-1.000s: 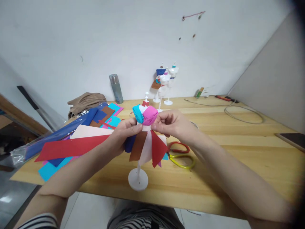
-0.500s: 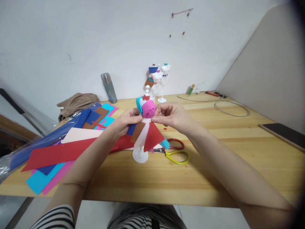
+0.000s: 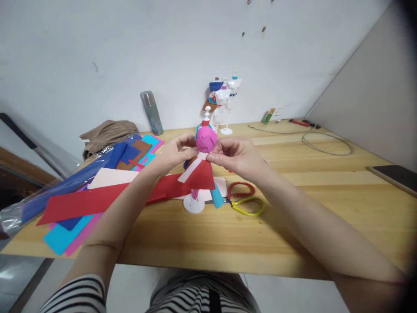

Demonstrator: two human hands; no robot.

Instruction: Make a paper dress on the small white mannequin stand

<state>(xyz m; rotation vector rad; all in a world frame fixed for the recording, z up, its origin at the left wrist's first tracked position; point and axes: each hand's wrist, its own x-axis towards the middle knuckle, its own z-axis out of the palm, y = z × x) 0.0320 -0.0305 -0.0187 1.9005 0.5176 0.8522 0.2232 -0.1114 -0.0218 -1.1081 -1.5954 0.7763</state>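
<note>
A small white mannequin stand (image 3: 193, 203) rests on the wooden table (image 3: 293, 217), dressed in paper: a pink top (image 3: 206, 139) and a skirt of red, white and blue panels (image 3: 200, 174). My left hand (image 3: 177, 152) pinches the figure's waist from the left. My right hand (image 3: 233, 155) pinches it from the right. Both hands are closed on the paper at the waist.
Red-and-yellow scissors (image 3: 244, 200) lie just right of the stand. Coloured paper sheets (image 3: 91, 195) spread over the table's left part. Further back are a grey flask (image 3: 151, 112), a tan cloth (image 3: 109, 132), several dressed mannequins (image 3: 223, 104), a cable (image 3: 325, 143) and a phone (image 3: 395, 176).
The figure has gone from tilted and lifted to upright, with its base set on the table. It has turned, so the red panel and pink top face me. Both hands kept their hold.
</note>
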